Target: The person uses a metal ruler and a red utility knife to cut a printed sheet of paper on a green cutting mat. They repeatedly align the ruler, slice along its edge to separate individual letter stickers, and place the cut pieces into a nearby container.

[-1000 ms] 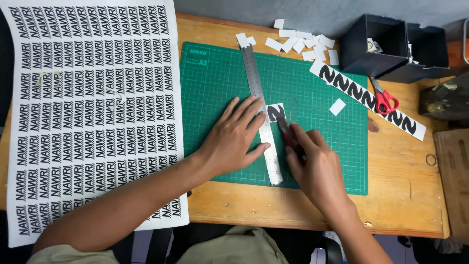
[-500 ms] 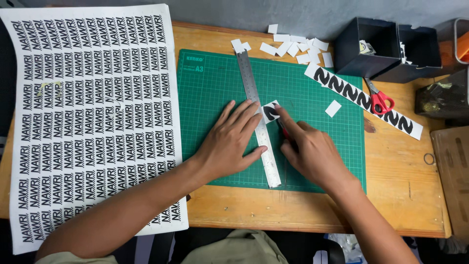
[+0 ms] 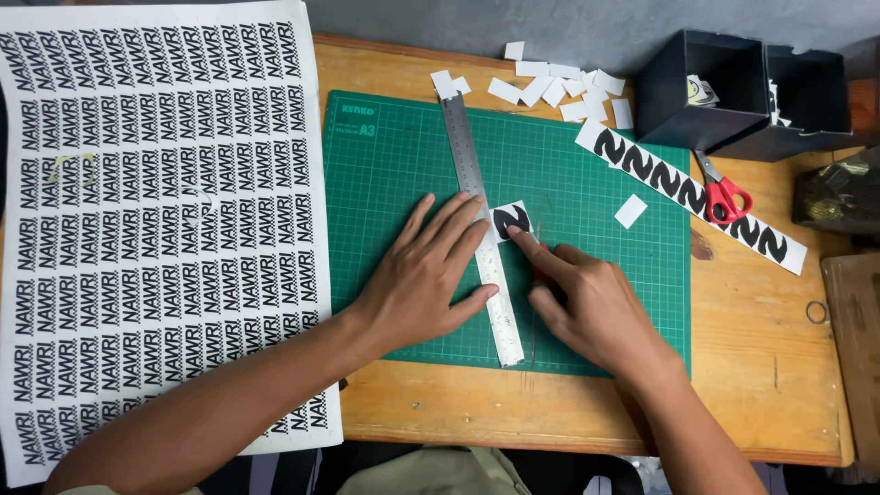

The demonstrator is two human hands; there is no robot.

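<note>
My left hand lies flat, fingers spread, pressing a steel ruler onto the green cutting mat. A small white sticker piece with a black squiggle sits against the ruler's right edge. My right hand is curled around a thin cutting knife with a bit of red showing. Its fingertip touches the lower edge of the sticker piece. Most of the knife is hidden by the fingers.
A large sheet of printed stickers covers the table's left side. A long strip of squiggle stickers and red-handled scissors lie on the right. Cut white scraps lie beyond the mat, beside two black open boxes.
My right hand has shifted slightly left and up, bringing its fingertip to the sticker piece. My left hand stays on the ruler.
</note>
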